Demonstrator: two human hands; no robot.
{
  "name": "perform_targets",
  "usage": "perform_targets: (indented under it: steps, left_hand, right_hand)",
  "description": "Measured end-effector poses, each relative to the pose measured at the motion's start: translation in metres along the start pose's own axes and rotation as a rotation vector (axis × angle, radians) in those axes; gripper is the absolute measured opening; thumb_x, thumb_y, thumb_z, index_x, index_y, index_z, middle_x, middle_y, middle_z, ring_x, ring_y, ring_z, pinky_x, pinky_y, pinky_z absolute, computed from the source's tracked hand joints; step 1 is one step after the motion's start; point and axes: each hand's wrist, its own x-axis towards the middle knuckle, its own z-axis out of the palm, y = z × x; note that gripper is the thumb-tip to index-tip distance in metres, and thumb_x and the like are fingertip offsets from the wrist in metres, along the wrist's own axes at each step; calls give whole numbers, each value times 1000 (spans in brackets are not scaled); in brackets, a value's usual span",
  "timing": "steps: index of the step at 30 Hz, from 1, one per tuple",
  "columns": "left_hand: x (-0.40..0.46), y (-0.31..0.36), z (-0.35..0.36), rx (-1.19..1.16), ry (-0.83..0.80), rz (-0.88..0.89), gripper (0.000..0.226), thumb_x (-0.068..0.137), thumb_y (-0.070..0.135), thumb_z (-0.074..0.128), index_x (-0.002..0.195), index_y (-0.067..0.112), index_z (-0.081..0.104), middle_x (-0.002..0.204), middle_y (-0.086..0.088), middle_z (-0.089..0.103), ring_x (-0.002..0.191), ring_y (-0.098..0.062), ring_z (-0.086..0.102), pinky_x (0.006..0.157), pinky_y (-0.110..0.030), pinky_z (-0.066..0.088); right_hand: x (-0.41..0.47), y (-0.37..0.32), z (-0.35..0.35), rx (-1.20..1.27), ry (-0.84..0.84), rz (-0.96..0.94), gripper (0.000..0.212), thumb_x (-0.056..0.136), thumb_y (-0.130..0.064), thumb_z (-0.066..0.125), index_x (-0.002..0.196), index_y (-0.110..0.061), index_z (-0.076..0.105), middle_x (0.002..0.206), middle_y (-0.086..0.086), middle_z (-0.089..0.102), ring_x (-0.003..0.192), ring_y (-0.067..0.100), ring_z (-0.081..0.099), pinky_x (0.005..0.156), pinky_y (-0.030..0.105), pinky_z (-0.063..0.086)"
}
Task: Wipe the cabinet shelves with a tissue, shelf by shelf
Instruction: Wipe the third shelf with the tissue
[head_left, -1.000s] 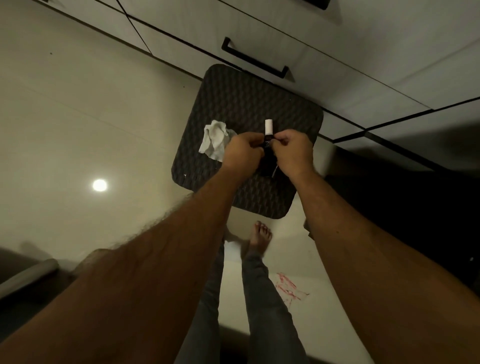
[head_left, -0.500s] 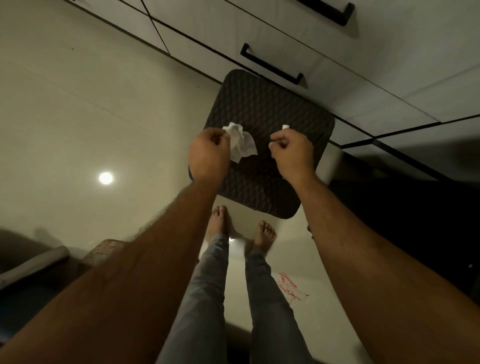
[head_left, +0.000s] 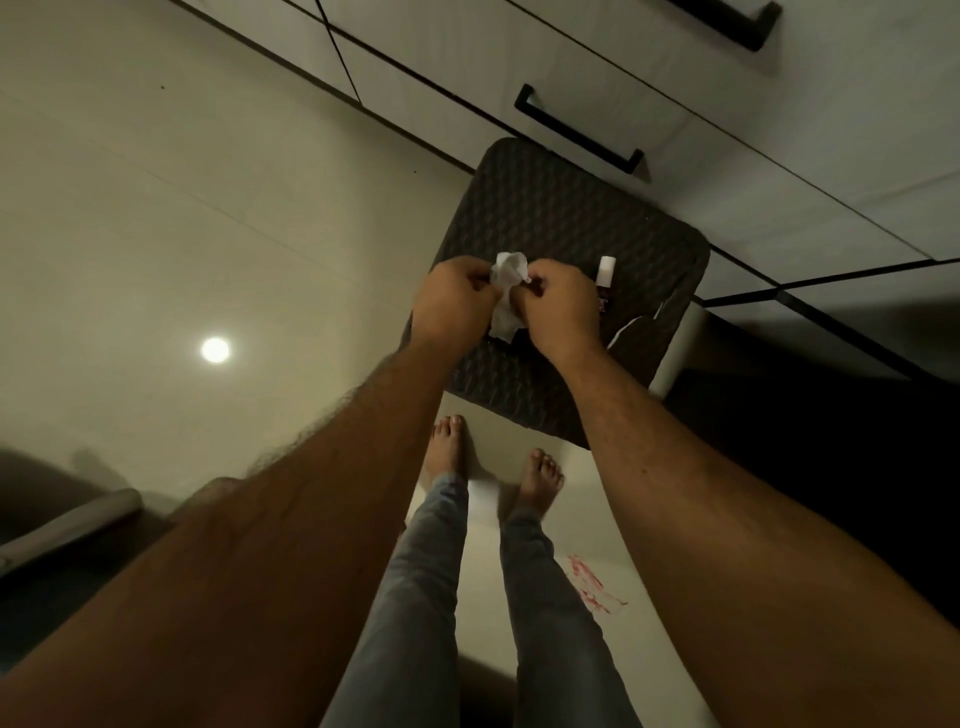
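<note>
A crumpled white tissue (head_left: 508, 291) hangs between my two hands above a dark textured stool top (head_left: 561, 228). My left hand (head_left: 454, 304) pinches its left side and my right hand (head_left: 558, 309) pinches its right side, fingers closed on it. A small dark bottle with a white cap (head_left: 604, 283) stands on the stool just right of my right hand. White cabinet drawer fronts (head_left: 649, 93) with black bar handles (head_left: 576, 130) run along the top of the head view.
My bare feet (head_left: 447, 447) and grey trouser legs stand on the glossy pale floor in front of the stool. A red-marked paper scrap (head_left: 592, 584) lies on the floor at right. A grey object (head_left: 67, 525) sits at lower left. Dark space lies at right.
The bottle left my hands and now stands on the stool. My left hand picked up the tissue, and my right hand has come over to grip it too.
</note>
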Motion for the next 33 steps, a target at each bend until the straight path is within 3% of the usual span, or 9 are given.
perform_targets:
  steps: [4,8,12,16,21,25,27,29,33]
  left_hand:
    - [-11,8,-9,-55,-13,7,19,93,24,60,109,17,68,92,7,64,79,-7,61,65,-15,48]
    - [-34,38,-24,-97,4,29,16,91,25,62,104,18,69,86,9,63,78,-7,61,65,-16,46]
    - [-73,89,-43,-183,-38,59,8,90,23,61,96,21,66,82,8,64,77,-10,64,69,-23,52]
    - [-131,149,-62,-269,-87,97,5,88,17,62,91,18,66,78,3,67,73,-12,66,73,-32,58]
    - [-200,209,-70,-366,-60,139,6,86,13,62,86,14,68,85,-11,72,77,-25,70,70,-38,60]
    - [-260,250,-65,-504,-56,206,10,89,8,61,81,10,66,80,-12,68,68,-18,67,62,-32,57]
    - [-288,270,-62,-584,-80,251,9,91,3,60,90,-4,65,80,-14,66,62,-9,67,57,-22,54]
    - [-315,290,-57,-643,-96,299,8,92,0,57,92,-7,62,75,-12,64,55,-5,65,50,-16,49]
    - [-353,323,-49,-609,-147,356,6,93,8,59,95,4,63,78,-6,69,64,-14,69,54,-25,48]
  right_hand:
    - [-15,-6,-19,80,48,9,15,93,-12,61,79,-16,61,68,-11,54,64,0,51,64,15,41]
    - [-43,-23,-56,194,72,21,8,91,-16,65,83,-16,65,72,-13,57,68,-2,54,61,9,38]
    - [-79,-38,-109,274,131,42,12,90,-20,67,98,-12,72,88,-4,70,81,5,65,71,22,54]
    - [-123,-51,-169,371,180,83,16,88,-27,68,99,-17,72,93,-2,74,86,15,71,75,43,61]
    - [-182,-67,-247,533,313,80,17,89,-13,69,105,-12,69,92,1,71,84,19,70,65,37,61]
    - [-230,-66,-305,561,352,-14,13,89,-7,64,99,-16,68,78,-3,68,70,13,66,59,31,56]
    - [-252,-66,-329,556,366,-88,14,90,-9,64,98,-19,69,79,-3,68,70,11,65,61,33,56]
    - [-278,-65,-351,580,398,-142,17,92,-8,62,98,-22,68,85,-2,69,76,14,67,61,37,58]
    - [-327,-55,-383,639,493,-171,22,92,-6,61,103,-23,68,96,-1,69,88,20,68,67,43,62]
